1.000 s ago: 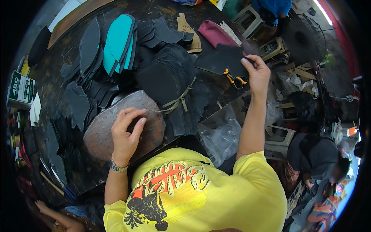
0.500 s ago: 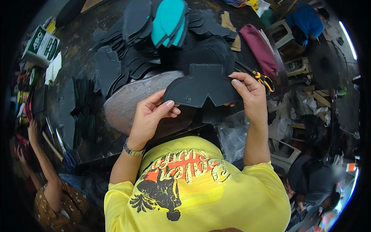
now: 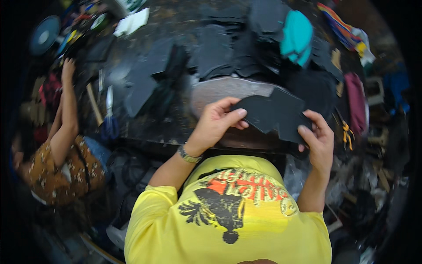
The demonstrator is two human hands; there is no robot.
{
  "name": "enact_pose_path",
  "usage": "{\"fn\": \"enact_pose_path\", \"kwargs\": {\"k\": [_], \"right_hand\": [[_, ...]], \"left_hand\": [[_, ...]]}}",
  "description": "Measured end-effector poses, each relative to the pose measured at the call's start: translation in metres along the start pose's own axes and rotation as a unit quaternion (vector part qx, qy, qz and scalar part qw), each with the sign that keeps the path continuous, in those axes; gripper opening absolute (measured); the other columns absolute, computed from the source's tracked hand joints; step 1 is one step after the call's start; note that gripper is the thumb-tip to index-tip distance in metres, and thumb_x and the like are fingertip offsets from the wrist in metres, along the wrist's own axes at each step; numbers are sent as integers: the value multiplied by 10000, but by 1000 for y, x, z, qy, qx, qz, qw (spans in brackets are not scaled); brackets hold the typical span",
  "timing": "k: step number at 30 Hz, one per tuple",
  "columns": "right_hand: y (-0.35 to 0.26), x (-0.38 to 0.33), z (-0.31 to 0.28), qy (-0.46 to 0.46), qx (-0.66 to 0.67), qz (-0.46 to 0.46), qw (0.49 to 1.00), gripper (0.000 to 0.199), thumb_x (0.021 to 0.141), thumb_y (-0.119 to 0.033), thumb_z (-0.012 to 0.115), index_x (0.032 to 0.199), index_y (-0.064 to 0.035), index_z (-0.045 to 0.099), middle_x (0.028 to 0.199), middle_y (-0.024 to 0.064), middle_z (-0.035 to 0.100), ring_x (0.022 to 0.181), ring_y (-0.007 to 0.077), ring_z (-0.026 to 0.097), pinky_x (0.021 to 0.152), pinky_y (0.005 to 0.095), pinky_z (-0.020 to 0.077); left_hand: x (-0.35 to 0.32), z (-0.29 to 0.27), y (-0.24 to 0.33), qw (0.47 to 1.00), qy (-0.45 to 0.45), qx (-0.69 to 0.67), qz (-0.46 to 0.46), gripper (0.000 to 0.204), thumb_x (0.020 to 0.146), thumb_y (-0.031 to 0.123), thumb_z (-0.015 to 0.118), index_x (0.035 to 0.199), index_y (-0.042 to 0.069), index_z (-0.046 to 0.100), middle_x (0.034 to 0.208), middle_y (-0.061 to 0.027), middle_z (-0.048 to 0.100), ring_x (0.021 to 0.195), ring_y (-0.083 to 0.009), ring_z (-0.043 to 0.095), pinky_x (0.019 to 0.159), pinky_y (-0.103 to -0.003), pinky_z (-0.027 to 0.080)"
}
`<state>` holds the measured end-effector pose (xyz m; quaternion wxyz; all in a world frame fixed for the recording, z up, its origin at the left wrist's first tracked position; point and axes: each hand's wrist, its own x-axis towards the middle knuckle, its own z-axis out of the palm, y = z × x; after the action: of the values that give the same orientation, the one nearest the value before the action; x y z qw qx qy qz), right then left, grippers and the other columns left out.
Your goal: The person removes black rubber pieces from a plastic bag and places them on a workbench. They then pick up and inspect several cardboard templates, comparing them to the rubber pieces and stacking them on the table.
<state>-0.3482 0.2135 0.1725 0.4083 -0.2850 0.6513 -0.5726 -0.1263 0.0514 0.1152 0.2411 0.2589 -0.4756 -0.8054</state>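
A flat black cut-out piece [image 3: 274, 115] with a notched edge hangs between my two hands, tilted down toward the right. My left hand [image 3: 220, 122], below a wristwatch, pinches its left end between thumb and fingers. At the opposite end, my right hand [image 3: 318, 137] grips the edge with the thumb on top; some fingers are hidden behind the piece. Beneath it lies a brown, smooth oval slab [image 3: 204, 94], partly covered by the piece. Stacks of similar black pieces [image 3: 215, 48] lie just beyond the slab, with teal pieces [image 3: 296, 37] on top at the right.
Orange-handled scissors [image 3: 347, 135] and a maroon cloth bundle [image 3: 355, 101] lie on the right. Blue-handled scissors [image 3: 110, 116] and a wooden stick [image 3: 94, 103] are at the left, near another person's arm [image 3: 66, 105]. More dark pieces [image 3: 147, 81] lie between.
The view has swung left, shifting the scene rightward in the picture. The black piece has tilted from level to sloping down at the right; both hands still hold it.
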Motion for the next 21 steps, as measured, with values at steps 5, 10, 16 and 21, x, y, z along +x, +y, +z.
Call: {"fn": "enact_pose_path", "kwargs": {"k": [5,10,16,21], "right_hand": [[12,2,28,-41,81,14,996,417,838,58,713,1229,22,572,989,74,669,725,62,610,549,181,481],[14,17,48,-79,89,33,992,313,903,-17,673,1198,15,572,944,77,680,652,109,654,581,205,501],[-2,62,78,-114,238,7,964,330,928,-4,633,1247,14,548,937,106,678,740,186,703,655,285,563],[-4,84,104,-156,278,22,948,234,978,-51,592,1203,9,592,921,108,678,798,219,717,715,326,587]], "left_hand": [[-23,-24,5,998,45,15,43,218,965,69,650,1160,-26,629,1007,-78,691,820,-113,688,737,-233,573],[-49,-40,17,992,92,28,82,228,959,43,649,1165,-49,618,1021,-93,684,826,-122,688,740,-241,582],[-72,-53,33,977,142,49,152,335,970,18,617,1288,-73,566,1061,-126,695,833,-156,701,734,-268,597],[-78,-65,36,971,172,38,162,409,979,9,585,1373,-77,514,1076,-142,703,832,-179,714,731,-275,601]]}}
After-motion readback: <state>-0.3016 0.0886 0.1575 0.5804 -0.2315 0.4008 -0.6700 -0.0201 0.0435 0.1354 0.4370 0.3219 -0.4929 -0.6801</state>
